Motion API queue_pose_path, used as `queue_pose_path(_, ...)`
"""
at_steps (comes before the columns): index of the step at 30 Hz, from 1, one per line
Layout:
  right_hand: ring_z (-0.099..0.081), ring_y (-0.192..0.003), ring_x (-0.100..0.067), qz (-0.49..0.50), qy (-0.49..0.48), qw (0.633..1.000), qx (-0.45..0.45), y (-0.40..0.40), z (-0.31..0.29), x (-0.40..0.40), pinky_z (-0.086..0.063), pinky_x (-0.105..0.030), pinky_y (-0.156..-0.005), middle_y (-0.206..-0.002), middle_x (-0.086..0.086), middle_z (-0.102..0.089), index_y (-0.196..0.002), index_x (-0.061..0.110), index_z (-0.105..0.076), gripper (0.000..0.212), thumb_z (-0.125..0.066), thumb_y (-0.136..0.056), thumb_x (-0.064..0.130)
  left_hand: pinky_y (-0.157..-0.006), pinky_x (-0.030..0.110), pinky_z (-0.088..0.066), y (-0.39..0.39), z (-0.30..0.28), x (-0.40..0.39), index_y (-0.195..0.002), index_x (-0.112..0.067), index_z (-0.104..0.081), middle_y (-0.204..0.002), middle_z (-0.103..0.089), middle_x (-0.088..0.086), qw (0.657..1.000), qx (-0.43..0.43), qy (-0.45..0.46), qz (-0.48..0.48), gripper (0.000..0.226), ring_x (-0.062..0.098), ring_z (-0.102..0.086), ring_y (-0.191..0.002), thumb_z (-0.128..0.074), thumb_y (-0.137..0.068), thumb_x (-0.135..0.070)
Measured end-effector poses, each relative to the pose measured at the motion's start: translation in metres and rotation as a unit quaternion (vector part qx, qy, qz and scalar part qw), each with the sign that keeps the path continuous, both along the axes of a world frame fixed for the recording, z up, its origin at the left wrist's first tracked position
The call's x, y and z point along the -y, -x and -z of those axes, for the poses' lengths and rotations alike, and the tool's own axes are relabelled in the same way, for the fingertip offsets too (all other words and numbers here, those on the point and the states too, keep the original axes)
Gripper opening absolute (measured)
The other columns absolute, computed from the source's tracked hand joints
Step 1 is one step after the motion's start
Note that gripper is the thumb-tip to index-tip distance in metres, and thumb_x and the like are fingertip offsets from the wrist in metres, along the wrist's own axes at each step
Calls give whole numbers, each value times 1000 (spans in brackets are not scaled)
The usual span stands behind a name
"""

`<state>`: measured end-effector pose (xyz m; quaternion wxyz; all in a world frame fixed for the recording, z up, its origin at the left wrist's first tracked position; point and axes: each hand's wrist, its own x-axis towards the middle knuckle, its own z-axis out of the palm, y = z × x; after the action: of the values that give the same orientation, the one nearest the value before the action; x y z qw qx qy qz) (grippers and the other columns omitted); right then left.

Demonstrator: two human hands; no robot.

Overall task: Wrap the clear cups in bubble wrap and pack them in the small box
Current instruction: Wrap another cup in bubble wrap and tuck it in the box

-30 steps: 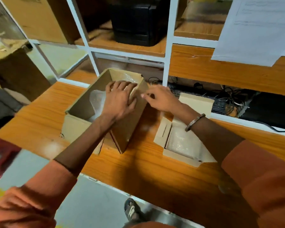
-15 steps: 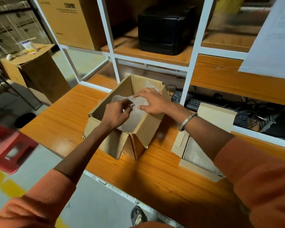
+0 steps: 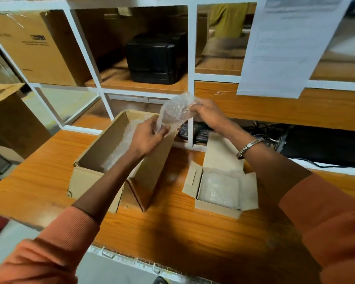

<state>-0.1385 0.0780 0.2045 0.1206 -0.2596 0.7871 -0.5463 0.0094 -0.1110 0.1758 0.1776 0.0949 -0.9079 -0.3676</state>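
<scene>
Nearest the viewer, two orange sleeves reach forward over a wooden table (image 3: 193,232). Half a second ago both hands were down inside the large cardboard box (image 3: 103,152) on the left; now they have lifted a piece of bubble wrap (image 3: 175,112) above its far rim. The left hand (image 3: 148,138) pinches the wrap's lower end, and the right hand (image 3: 208,113) grips its upper right edge. Whether a clear cup is inside the wrap cannot be told. More wrap remains in the large box. To the right, the small box (image 3: 219,207) sits open, already holding a wrapped bundle (image 3: 218,189). This lift probably begins another wrapping round. Beyond stands a white shelf frame (image 3: 190,64) with a black device (image 3: 156,58).
</scene>
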Motion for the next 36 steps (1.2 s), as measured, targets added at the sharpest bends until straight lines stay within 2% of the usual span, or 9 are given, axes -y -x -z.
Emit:
queue_pose_path(7,-72,-105,-23,149,-12,988,45,3,19,-119,-59,-40,-76,-109,-1,-76,-124,16,-73,28,-60,-98,19,-65,22,-61,32,3,-71,-108,-21,-80,-86,-77,-13,998,-12,4,64,29,-6,-73,-71,-70,-100,-47)
queue_pose_path(11,-72,-100,-36,247,-48,966,57,-3,34,-178,-58,-56,-90,-98,-12,-78,-93,8,-77,20,-64,-88,23,-59,32,-62,45,6,-104,-94,-13,-76,-70,-77,0,992,27,-21,125,35,14,-75,-59,-67,-104,-46)
queue_pose_path(17,-68,-95,-36,341,-115,932,54,-17,61,-247,-48,-37,-71,-95,-17,-74,-90,1,-72,21,-60,-80,15,-51,28,-50,53,17,-160,-95,-14,-76,-62,-68,5,974,97,-68,191,34,15,-59,-50,-64,-105,-44)
queue_pose_path(20,-72,-91,-34,333,-136,928,97,-22,72,-270,-59,-40,-75,-96,-17,-76,-95,0,-75,20,-64,-85,13,-52,27,-48,55,25,-178,-97,-10,-76,-57,-61,1,965,133,-65,217,35,16,-55,-48,-64,-106,-41)
queue_pose_path(24,-63,-69,-20,311,-84,931,174,-30,86,-290,-48,-24,-48,-88,-12,-68,-92,6,-74,8,-71,-90,13,-54,27,-42,55,36,-184,-101,-6,-76,-63,-53,4,956,159,-109,222,37,17,-47,-55,-65,-105,-41)
queue_pose_path(26,-65,-87,-19,292,-87,935,180,-30,93,-296,-55,-28,-62,-100,-9,-68,-102,12,-74,15,-75,-88,14,-53,27,-40,55,39,-185,-100,-7,-77,-64,-52,4,951,164,-116,235,36,17,-45,-57,-67,-104,-41)
queue_pose_path(31,-46,-142,-27,231,-170,955,73,-28,94,-284,-46,-49,-114,-157,-4,-48,-157,26,-46,84,-84,-82,25,-58,30,-46,62,43,-183,-95,-9,-81,-63,-58,6,951,146,-88,258,28,26,-50,-60,-77,-97,-37)
queue_pose_path(33,-32,-150,-28,194,-201,960,20,-30,89,-271,-37,-53,-119,-164,-3,-37,-159,37,-38,92,-84,-81,30,-74,39,-58,66,44,-183,-93,-13,-84,-74,-74,4,955,137,-45,258,23,32,-66,-73,-81,-93,-36)
queue_pose_path(36,-23,-154,-28,100,-258,960,-55,-33,80,-248,-28,-55,-120,-165,2,-31,-158,47,-35,92,-83,-80,36,-88,42,-61,69,42,-181,-90,-24,-87,-87,-82,-9,954,134,26,266,12,14,-75,-86,-85,-89,-36)
